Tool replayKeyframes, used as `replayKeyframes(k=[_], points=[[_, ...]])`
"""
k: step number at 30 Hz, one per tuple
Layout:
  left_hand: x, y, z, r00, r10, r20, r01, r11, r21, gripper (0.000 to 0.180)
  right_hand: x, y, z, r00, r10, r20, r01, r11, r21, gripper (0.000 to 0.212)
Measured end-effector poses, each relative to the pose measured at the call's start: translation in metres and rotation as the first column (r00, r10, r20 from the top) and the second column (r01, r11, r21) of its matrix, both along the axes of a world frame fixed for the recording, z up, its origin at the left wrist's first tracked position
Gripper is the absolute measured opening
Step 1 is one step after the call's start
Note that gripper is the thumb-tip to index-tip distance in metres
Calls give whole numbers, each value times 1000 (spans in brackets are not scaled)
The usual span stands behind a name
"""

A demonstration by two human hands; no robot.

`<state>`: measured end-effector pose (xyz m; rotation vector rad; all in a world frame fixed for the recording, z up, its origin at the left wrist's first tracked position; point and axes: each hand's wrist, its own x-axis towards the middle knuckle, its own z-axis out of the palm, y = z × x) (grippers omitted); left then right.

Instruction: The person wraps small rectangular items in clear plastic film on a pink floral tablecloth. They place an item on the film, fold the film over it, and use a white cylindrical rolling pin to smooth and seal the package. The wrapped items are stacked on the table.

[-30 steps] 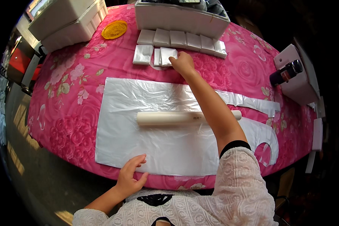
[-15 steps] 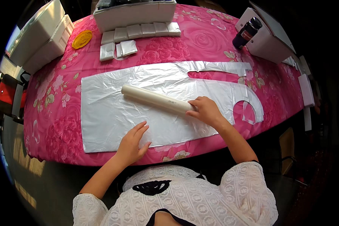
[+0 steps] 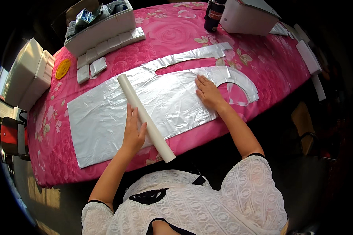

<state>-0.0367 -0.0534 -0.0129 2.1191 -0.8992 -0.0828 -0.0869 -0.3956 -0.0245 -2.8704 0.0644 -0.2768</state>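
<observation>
A large clear plastic bag [image 3: 106, 113] lies flat on the pink floral tablecloth [image 3: 172, 35], its handle cutouts to the right. A white cardboard tube [image 3: 143, 113] lies diagonally across the bag, its near end over the table's front edge. My left hand [image 3: 134, 131] rests against the tube's left side, fingers extended and touching it. My right hand [image 3: 208, 94] presses flat on the bag near the handle end, fingers spread.
Small white packets [image 3: 106, 49] line up in front of a long white box [image 3: 102, 27] at the back. A yellow disc [image 3: 62, 68] and white foam boxes [image 3: 27, 74] sit at the left. A dark bottle [image 3: 215, 15] and a white box [image 3: 251, 15] stand at the back right.
My left hand moved from the bag's front edge onto the tube. My right hand left the tube and now lies flat on the bag. The tube has turned to a steeper diagonal.
</observation>
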Motion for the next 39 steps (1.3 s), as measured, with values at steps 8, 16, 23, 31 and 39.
replayKeyframes(k=[8,16,23,31,39], points=[[-10,-14,10,991,-106,75,104,994,41,65,-48,-166,-13,853,-497,162,507,861,-29,31],[-13,-44,23,981,-154,117,128,971,203,64,-47,-129,20,782,-313,540,437,892,-115,10],[-21,-52,40,850,-144,-506,-40,941,-335,48,-30,79,79,980,-135,145,29,822,569,12],[14,13,49,361,-75,-930,-262,948,-178,18,-53,195,81,863,342,373,-487,761,428,23],[71,182,22,351,207,-913,-429,902,40,18,-101,185,68,984,-59,-166,98,967,236,45]])
